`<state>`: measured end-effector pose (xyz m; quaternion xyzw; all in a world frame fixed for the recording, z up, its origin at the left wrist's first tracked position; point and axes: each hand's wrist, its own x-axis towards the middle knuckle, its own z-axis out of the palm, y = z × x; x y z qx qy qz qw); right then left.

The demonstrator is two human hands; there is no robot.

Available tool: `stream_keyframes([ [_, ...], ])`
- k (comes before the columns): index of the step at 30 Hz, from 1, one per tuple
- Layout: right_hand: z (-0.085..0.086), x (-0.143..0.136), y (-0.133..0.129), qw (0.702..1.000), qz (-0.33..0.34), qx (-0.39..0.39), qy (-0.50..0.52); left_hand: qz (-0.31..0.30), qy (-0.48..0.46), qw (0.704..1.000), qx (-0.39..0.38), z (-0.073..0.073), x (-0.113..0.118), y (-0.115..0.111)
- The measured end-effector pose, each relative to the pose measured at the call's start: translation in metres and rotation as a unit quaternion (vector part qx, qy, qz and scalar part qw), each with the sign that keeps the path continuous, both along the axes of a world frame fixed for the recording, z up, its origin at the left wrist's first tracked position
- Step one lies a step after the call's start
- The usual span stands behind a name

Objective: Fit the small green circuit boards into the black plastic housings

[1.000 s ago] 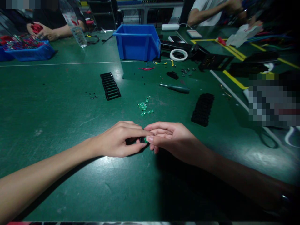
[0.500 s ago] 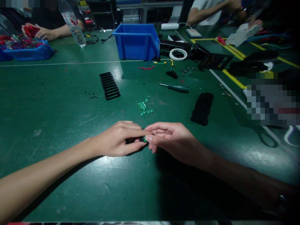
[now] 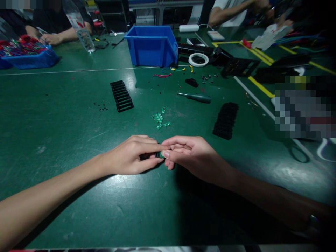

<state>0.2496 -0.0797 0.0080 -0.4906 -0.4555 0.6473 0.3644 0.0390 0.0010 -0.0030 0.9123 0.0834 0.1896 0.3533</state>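
A blue tray [image 3: 31,60] heaped with wires is seen at ten o'clock from the pinched piece, the bin beside it cut off by the picture's edge. A clear bottle [image 3: 85,38] is set at eleven o'clock, in front of a person whose head is lost beyond the top edge and a pixelated patch. Nearer, also at eleven, a black slotted frame [image 3: 121,96] is laid flat.

The small black-and-green piece [image 3: 158,154] is gripped between the two hands, near the centre; most of it is covered by fingers, so its full shape cannot be told. It is pinched by the nearly closed thumb and forefinger of the left hand [image 3: 135,154], whose other fingers are mostly hidden. At twelve o'clock, green circuit boards [image 3: 159,118] are scattered, backed by a blue bin [image 3: 152,49].

The green end is pressed by the thumb of the right hand [image 3: 191,152], its fingers loosely curled and partly masked. A screwdriver [image 3: 198,98] is placed at one o'clock and a dark ribbed stack [image 3: 225,120] at two, its details swallowed by blackness. Farther right, an object is blurred by pixels; the right forearm is sunk in shadow.
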Motion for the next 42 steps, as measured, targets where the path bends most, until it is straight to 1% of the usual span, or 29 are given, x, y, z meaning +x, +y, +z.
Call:
stream_keyframes([
  [4, -0.002, 0.000, 0.001, 1.000, -0.002, 0.005, 0.021, 0.023, 0.009, 0.999, -0.033, 0.004, 0.000, -0.001],
  [7, -0.003, 0.000, 0.002, 0.999, -0.017, 0.013, 0.036, 0.045, 0.021, 0.994, -0.096, 0.011, 0.003, -0.007],
  [8, -0.003, -0.001, 0.002, 0.999, -0.022, 0.018, 0.043, 0.066, 0.020, 0.989, -0.130, 0.013, 0.005, -0.010],
  [10, -0.002, -0.002, 0.002, 0.997, -0.035, 0.030, 0.062, 0.109, 0.010, 0.979, -0.173, 0.017, 0.009, -0.019],
  [12, -0.001, -0.003, 0.002, 0.995, -0.049, 0.043, 0.079, 0.164, -0.005, 0.966, -0.199, 0.019, 0.013, -0.028],
  [14, 0.000, -0.006, 0.002, 0.994, -0.065, 0.046, 0.080, 0.200, -0.007, 0.957, -0.211, 0.019, 0.017, -0.037],
  [16, 0.000, -0.009, 0.002, 0.993, -0.085, 0.043, 0.074, 0.225, -0.021, 0.953, -0.202, 0.019, 0.021, -0.043],
  [22, 0.000, -0.014, 0.002, 0.987, -0.139, 0.043, 0.066, 0.245, -0.034, 0.953, -0.175, 0.016, 0.030, -0.052],
  [31, -0.004, -0.015, 0.001, 0.985, -0.151, 0.050, 0.067, 0.269, -0.026, 0.954, -0.127, 0.005, 0.031, -0.052],
  [42, -0.007, -0.015, 0.001, 0.985, -0.142, 0.050, 0.083, 0.268, -0.026, 0.954, -0.128, 0.003, 0.031, -0.051],
])
